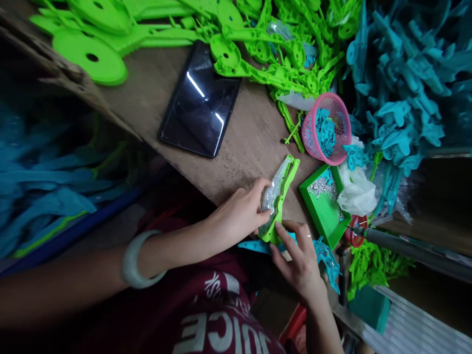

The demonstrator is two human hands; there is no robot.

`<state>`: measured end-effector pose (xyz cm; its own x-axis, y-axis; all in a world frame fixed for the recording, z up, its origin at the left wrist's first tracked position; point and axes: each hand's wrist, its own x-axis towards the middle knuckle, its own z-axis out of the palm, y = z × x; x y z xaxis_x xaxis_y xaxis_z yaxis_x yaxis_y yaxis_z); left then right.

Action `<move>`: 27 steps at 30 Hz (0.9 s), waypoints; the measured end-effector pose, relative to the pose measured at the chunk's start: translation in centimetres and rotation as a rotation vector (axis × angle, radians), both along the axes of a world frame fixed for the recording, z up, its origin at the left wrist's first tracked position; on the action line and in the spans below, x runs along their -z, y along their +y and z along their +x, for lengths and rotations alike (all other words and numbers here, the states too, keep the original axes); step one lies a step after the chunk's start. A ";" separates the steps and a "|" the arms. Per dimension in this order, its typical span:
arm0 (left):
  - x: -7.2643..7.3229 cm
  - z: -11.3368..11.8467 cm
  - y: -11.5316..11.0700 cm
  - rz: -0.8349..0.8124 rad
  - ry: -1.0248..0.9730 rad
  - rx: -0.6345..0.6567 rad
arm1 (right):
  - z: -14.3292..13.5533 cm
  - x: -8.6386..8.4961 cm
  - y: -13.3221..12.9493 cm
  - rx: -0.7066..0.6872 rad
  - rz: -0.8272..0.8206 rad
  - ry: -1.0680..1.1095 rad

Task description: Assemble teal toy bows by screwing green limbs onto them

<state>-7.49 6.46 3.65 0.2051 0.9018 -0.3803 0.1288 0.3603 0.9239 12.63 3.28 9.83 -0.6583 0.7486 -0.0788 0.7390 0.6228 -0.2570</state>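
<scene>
Lime-green elongated plastic shell [282,199] at near edge of the brown worktop [254,128], long clear plastic piece [273,192] along its side. Left hand [245,209] grips the clear piece; right hand [300,260] touches the shell's near end, probably steadying it (whether pinched, cannot tell). Rightward: green rectangular mesh tray [329,216], pink perforated plastic basket [311,132]. Black glossy tablet [201,105] takes up worktop space, left.

Dim light, two white glare streaks on the tablet [201,105], small glints on the clear piece [275,191], dark shadow beneath the table [254,137], blurred blue parts [40,184] at left
</scene>
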 end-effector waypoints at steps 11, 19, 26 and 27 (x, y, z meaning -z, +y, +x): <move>0.1 0.0 -0.2 0.019 0.014 -0.008 | 0.1 -0.4 0.2 -0.042 -0.024 -0.054; 0.3 0.2 0.0 0.023 0.103 0.026 | 0.0 -0.4 0.2 -0.063 -0.019 -0.111; -0.4 -0.7 -3.1 0.831 0.503 0.180 | 0.2 -0.5 0.6 -0.126 0.055 -0.149; -0.2 -0.9 -3.6 0.987 0.533 0.207 | 0.3 -0.4 0.8 -0.139 0.042 -0.131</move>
